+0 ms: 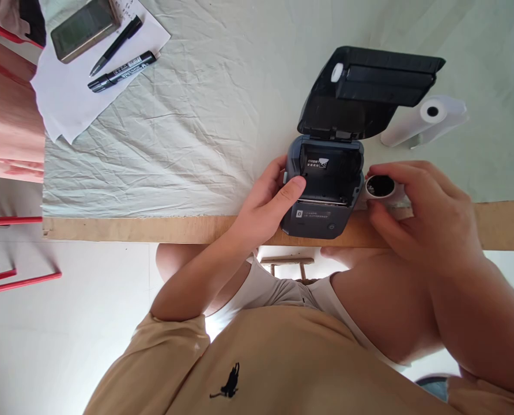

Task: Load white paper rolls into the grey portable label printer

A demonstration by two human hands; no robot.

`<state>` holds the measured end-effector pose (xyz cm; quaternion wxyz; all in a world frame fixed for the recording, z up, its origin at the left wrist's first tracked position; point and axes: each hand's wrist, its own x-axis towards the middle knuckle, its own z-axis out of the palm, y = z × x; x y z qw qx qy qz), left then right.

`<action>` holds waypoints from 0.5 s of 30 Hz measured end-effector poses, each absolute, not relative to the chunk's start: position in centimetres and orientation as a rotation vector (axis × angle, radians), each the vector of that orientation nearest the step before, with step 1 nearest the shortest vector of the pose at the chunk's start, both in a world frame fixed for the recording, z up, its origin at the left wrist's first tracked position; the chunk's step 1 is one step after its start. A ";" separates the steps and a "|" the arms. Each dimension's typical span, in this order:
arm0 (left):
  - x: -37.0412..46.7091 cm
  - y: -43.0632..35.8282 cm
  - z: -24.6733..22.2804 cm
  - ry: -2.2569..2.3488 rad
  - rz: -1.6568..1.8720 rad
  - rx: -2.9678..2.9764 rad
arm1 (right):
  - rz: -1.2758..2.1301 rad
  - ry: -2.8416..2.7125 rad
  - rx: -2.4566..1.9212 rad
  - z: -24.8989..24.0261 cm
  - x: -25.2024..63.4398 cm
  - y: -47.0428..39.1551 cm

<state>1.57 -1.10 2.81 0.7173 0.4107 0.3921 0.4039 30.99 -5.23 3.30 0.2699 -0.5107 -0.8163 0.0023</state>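
A dark label printer (326,184) sits at the table's front edge with its lid (369,86) swung up and back. Inside, the bay shows a small white label and no roll. My left hand (269,202) grips the printer's left side, thumb over the rim of the bay. Just right of the printer, my right hand (425,207) has its fingers and thumb closed around a small white roll (380,187) with a dark round end. Behind that hand, a white paper roll (412,121) with a dark core lies on the cloth, its loose end spread out.
At the back left, a phone (84,29), a black pen (116,46) and a black marker (122,71) lie on white paper sheets (67,109). A pale green cloth (196,144) covers the table, whose wooden edge (131,229) is bare. Red metal bars (19,282) stand at the left.
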 end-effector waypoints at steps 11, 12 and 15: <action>1.7 -1.2 3.0 0.892 0.868 0.907 | -0.084 -2.059 -1.244 3.3 30.2 -6.2; 1.6 -1.2 3.1 0.893 0.870 0.912 | -0.106 -2.041 -1.227 2.8 30.2 -5.9; 1.5 -1.3 3.0 0.885 0.891 0.923 | -0.155 -1.976 -1.221 1.8 30.7 -5.5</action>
